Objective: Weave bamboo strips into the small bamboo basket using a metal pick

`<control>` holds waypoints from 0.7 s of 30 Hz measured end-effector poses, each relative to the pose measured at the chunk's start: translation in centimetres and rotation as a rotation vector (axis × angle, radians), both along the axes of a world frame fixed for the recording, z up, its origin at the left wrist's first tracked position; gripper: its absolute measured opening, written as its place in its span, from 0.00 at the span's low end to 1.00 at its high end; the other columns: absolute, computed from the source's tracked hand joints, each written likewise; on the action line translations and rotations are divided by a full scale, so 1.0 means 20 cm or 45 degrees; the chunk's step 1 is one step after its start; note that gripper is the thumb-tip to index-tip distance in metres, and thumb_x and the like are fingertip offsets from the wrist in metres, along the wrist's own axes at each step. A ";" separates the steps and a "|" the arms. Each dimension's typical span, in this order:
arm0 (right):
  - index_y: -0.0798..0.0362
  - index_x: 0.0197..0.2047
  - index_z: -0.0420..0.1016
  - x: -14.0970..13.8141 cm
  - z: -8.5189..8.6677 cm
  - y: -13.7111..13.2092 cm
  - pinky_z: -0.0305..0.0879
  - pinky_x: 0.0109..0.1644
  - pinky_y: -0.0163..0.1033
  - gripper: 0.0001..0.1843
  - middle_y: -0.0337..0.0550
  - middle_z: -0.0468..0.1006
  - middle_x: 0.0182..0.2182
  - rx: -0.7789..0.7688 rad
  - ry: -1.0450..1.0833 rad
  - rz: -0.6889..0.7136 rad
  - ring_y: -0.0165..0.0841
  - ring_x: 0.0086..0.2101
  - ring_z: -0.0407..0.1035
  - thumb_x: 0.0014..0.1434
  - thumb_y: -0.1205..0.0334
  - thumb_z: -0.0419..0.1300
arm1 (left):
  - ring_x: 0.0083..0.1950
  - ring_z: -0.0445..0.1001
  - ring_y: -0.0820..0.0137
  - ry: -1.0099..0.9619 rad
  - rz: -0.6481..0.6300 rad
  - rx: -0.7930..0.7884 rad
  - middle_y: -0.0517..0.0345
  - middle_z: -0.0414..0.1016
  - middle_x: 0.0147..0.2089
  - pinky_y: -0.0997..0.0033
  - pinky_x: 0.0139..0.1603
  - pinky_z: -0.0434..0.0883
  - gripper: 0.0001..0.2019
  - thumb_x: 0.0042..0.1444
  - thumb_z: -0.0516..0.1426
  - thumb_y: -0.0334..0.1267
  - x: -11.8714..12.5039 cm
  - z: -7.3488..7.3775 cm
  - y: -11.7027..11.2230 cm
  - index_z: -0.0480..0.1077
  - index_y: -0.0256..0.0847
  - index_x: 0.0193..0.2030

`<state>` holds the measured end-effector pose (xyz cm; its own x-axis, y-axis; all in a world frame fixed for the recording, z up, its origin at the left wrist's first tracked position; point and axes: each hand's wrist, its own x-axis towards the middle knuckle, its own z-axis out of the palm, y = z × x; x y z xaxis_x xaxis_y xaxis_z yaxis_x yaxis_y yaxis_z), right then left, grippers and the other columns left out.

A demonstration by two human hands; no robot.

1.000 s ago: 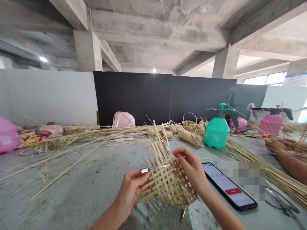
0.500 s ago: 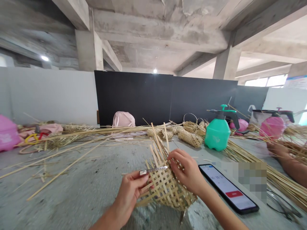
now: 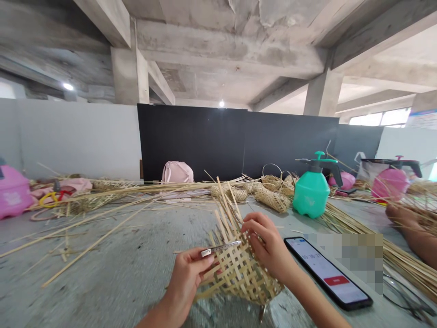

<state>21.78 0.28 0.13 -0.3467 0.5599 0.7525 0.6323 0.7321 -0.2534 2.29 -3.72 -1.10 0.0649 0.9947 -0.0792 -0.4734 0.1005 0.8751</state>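
Note:
A half-woven bamboo basket (image 3: 241,273) is held above the grey table, with loose strip ends (image 3: 225,205) sticking up from its rim. My left hand (image 3: 187,275) grips the basket's left side, next to a small metal clip (image 3: 220,248) clamped on the weave. My right hand (image 3: 268,246) holds the upper right rim, its fingers curled over the strips.
A phone (image 3: 327,273) with a lit screen lies right of the basket. A green spray bottle (image 3: 312,191), a pink one (image 3: 389,180), small woven baskets (image 3: 271,198) and bundles of bamboo strips (image 3: 392,255) cover the table. Another person's arm (image 3: 414,232) rests at the right edge.
My right hand has shifted slightly left and down along the basket rim. The basket and my left hand stay nearly in place; the view has tilted a little.

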 end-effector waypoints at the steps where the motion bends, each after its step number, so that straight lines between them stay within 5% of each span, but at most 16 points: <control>1: 0.51 0.35 0.68 0.00 0.00 -0.01 0.60 0.41 0.44 0.12 0.45 0.69 0.38 0.032 0.017 -0.018 0.37 0.38 0.63 0.54 0.74 0.47 | 0.30 0.76 0.64 0.008 0.011 0.016 0.53 0.79 0.26 0.67 0.35 0.73 0.08 0.31 0.66 0.31 0.00 0.00 0.00 0.76 0.33 0.23; 6: 0.50 0.35 0.67 -0.04 0.14 -0.11 0.60 0.40 0.43 0.09 0.43 0.72 0.33 0.100 0.012 0.050 0.35 0.35 0.64 0.59 0.70 0.48 | 0.32 0.76 0.63 0.090 0.015 0.108 0.55 0.79 0.27 0.64 0.38 0.73 0.09 0.33 0.67 0.34 0.01 0.01 0.00 0.77 0.35 0.25; 10: 0.50 0.37 0.72 -0.19 0.34 -0.17 0.59 0.39 0.40 0.06 0.40 0.75 0.34 0.011 -0.509 0.259 0.34 0.36 0.64 0.57 0.66 0.55 | 0.29 0.73 0.67 0.220 -0.031 0.276 0.57 0.77 0.25 0.70 0.34 0.72 0.08 0.36 0.66 0.37 0.00 0.05 -0.01 0.77 0.36 0.25; 15: 0.54 0.22 0.75 -0.35 0.53 -0.16 0.55 0.35 0.39 0.05 0.41 0.73 0.19 0.114 -1.077 0.210 0.34 0.32 0.64 0.48 0.69 0.62 | 0.30 0.71 0.68 0.350 -0.102 0.423 0.59 0.75 0.24 0.74 0.31 0.70 0.09 0.39 0.64 0.39 -0.02 0.09 -0.02 0.76 0.36 0.25; 21: 0.58 0.28 0.77 -0.43 0.61 -0.20 0.56 0.29 0.37 0.04 0.46 0.77 0.23 -0.046 -1.333 0.101 0.34 0.27 0.69 0.48 0.70 0.60 | 0.27 0.70 0.69 0.380 -0.099 0.425 0.62 0.71 0.19 0.73 0.31 0.69 0.11 0.42 0.62 0.42 -0.02 0.08 -0.02 0.72 0.37 0.18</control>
<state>13.15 -3.79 12.32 -0.8513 0.5233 0.0388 0.4988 0.7841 0.3693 1.97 -4.04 0.41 0.1633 0.9621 0.2183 -0.1977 -0.1849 0.9627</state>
